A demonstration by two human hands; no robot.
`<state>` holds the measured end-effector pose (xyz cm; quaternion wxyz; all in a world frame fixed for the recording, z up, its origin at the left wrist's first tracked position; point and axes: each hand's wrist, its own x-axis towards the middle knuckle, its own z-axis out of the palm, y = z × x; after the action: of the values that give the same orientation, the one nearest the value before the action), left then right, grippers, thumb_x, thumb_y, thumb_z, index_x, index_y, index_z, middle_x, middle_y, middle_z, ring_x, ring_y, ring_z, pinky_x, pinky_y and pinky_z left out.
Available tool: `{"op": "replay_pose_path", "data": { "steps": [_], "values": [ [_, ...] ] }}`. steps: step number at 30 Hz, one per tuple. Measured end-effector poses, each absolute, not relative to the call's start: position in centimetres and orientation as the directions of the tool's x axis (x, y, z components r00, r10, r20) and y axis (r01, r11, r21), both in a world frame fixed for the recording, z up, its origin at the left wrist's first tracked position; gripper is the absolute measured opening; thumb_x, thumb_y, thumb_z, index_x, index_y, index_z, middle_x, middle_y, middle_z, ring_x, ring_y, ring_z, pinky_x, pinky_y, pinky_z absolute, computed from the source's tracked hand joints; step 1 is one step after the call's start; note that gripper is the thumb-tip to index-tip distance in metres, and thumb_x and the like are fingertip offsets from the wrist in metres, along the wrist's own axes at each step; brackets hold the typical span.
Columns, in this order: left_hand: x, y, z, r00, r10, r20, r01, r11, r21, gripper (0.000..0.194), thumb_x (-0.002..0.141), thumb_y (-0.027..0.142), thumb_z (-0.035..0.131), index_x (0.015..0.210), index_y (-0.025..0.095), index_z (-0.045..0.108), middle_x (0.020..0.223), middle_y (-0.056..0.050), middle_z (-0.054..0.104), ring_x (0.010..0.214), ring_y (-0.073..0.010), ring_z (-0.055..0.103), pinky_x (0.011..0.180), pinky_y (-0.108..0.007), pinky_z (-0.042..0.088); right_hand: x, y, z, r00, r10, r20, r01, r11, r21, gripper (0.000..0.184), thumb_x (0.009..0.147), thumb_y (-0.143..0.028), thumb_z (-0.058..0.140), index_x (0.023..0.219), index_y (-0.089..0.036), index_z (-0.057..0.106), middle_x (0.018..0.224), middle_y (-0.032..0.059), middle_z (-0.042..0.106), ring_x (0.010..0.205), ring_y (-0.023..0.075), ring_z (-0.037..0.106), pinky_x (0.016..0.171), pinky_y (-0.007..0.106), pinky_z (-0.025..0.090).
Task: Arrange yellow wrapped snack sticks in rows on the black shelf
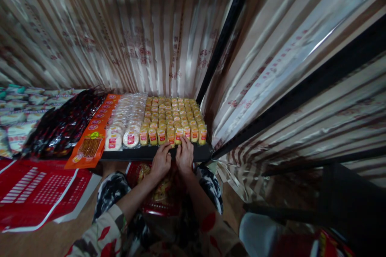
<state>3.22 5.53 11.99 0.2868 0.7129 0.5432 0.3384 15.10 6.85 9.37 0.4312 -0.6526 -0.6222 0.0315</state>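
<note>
Both hands rest at the front edge of a dark shelf [150, 153]. My left hand [161, 160] has its fingers curled at the shelf lip, just below the front row of small yellow snack packets [171, 118]. My right hand [184, 154] touches a yellow packet [179, 134] in that front row with its fingertips. The packets stand in several neat rows. Beside them on the left lie round white cakes in clear wrap [126, 122]. A red basket [157, 192] with more packets sits on my lap under my forearms.
Orange sausage packs [93, 138] and dark red packs [63, 122] lie further left, then white bags [18, 118]. Red plastic crates [36, 188] stand at lower left. A striped plastic curtain [135, 28] hangs behind, with black frame bars [223, 36] on the right.
</note>
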Motion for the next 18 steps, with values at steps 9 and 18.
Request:
{"op": "replay_pose_path", "data": {
  "steps": [9, 18],
  "values": [
    [3.3, 5.3, 11.7, 0.207, 0.959, 0.195, 0.65, -0.284, 0.705, 0.039, 0.08, 0.011, 0.036, 0.114, 0.01, 0.054, 0.126, -0.012, 0.049, 0.121, -0.0199, 0.042, 0.105, -0.035, 0.035, 16.1, 7.9, 9.3, 0.159, 0.864, 0.478, 0.823, 0.152, -0.548, 0.046, 0.083, -0.012, 0.033, 0.126, -0.016, 0.048, 0.126, 0.0113, 0.048, 0.114, 0.0214, 0.041, 0.095, 0.039, 0.039],
    [3.6, 5.3, 10.3, 0.222, 0.928, 0.3, 0.743, -0.36, 0.564, 0.043, 0.079, 0.008, 0.035, 0.119, 0.005, 0.05, 0.126, -0.016, 0.048, 0.12, -0.0228, 0.043, 0.104, -0.039, 0.038, 16.2, 7.6, 8.6, 0.147, 0.868, 0.475, 0.827, 0.155, -0.54, 0.052, 0.079, -0.008, 0.034, 0.129, -0.018, 0.045, 0.12, 0.01, 0.05, 0.11, 0.0215, 0.042, 0.093, 0.037, 0.04]
  ]
}}
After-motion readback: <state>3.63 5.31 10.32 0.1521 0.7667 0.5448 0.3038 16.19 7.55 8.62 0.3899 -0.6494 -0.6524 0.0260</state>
